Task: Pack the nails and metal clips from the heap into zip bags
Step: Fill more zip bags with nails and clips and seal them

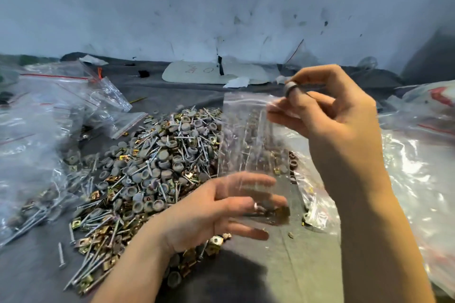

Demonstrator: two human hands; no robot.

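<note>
Hardly any writing here that I can read: faint pen marks and blurred print only.

Well behind the heap (152,160) lies a pale flat sheet (197,74) with thin handwriting on it. One mark looks like a round "O". Left of it are a few slanted characters I cannot make out. Just beside the heap on its right, towards the near side, a small clear bag (318,218) carries a white patch with rows of dark printed characters, too small and blurred for me to read. Far to the right of the heap and further back, a large bag (435,96) shows red print on white, and no letter of it is legible.
</note>
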